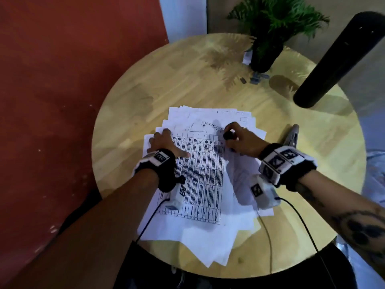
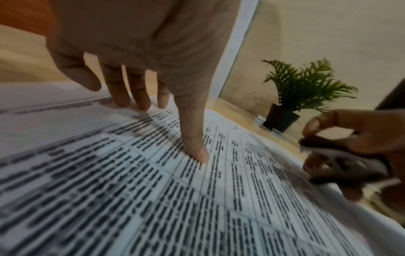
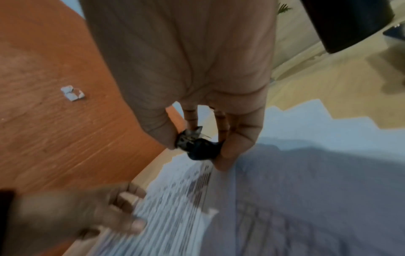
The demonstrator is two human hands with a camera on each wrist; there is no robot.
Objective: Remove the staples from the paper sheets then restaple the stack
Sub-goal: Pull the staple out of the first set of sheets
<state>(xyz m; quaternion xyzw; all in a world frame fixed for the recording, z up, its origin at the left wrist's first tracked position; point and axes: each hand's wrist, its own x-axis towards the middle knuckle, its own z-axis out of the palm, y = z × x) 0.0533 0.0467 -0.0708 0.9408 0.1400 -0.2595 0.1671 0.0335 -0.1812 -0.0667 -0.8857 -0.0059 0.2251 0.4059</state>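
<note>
A loose, fanned pile of white paper sheets point(image 1: 200, 180) covers the near half of a round wooden table point(image 1: 187, 80); the top sheet carries a printed table of text point(image 2: 197, 199). My left hand point(image 1: 164, 142) lies flat on its upper left part, fingers point(image 2: 198, 152) straight and pressing the paper. My right hand point(image 1: 235, 138) pinches a small black staple remover point(image 1: 228, 135) between thumb and fingers near the sheet's top right corner; the same staple remover point(image 3: 197, 147) hangs just above the paper edge. A stapler point(image 1: 291, 136) lies on the table right of the pile.
A potted green plant point(image 1: 268, 38) stands at the table's far side, with small grey bits point(image 1: 257, 77) beside it. A thick black pole point(image 1: 335, 59) rises at the far right. Red floor point(image 1: 52, 101) lies left of the table, with a scrap of paper point(image 3: 72, 93) on it.
</note>
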